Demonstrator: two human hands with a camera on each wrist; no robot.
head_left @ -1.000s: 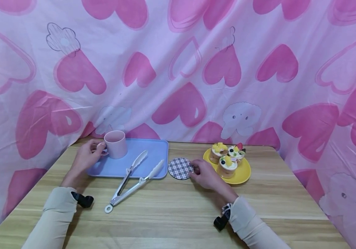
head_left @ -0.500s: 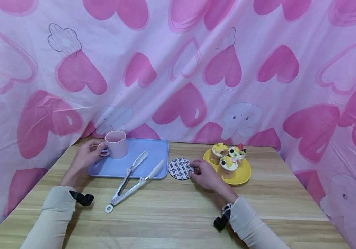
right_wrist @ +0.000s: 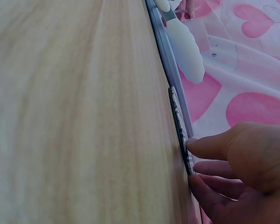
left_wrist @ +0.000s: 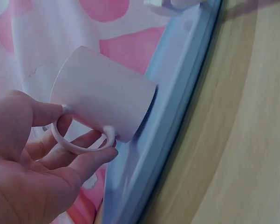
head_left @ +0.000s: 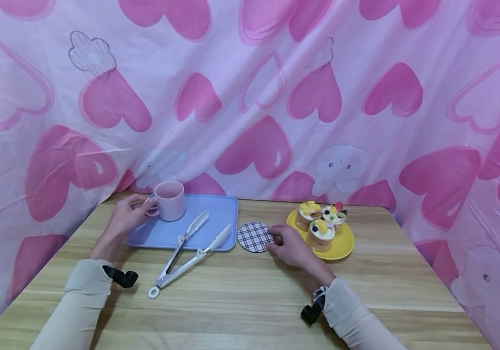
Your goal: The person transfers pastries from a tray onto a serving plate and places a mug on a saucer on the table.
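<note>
My left hand (head_left: 129,216) holds a pink mug (head_left: 170,201) by its handle, thumb and fingers around the loop in the left wrist view. The mug (left_wrist: 102,93) is close over the blue tray (head_left: 145,238), with a dark shadow along its base. My right hand (head_left: 291,245) pinches the near right edge of a round checked coaster (head_left: 255,237). In the right wrist view the thumb and a fingertip meet the rim of the coaster (right_wrist: 179,126), which lies flat on the table beside the tray.
Silver tongs (head_left: 184,260) with white tips lie spread across the tray's front edge. Right of the coaster, a yellow plate (head_left: 341,245) carries three dessert cups (head_left: 319,236) topped with fruit. A pink heart-patterned curtain (head_left: 254,146) hangs behind the wooden table (head_left: 250,311).
The left hand has shifted the mug slightly to the right and up over the tray. The right hand and the coaster have stayed in place.
</note>
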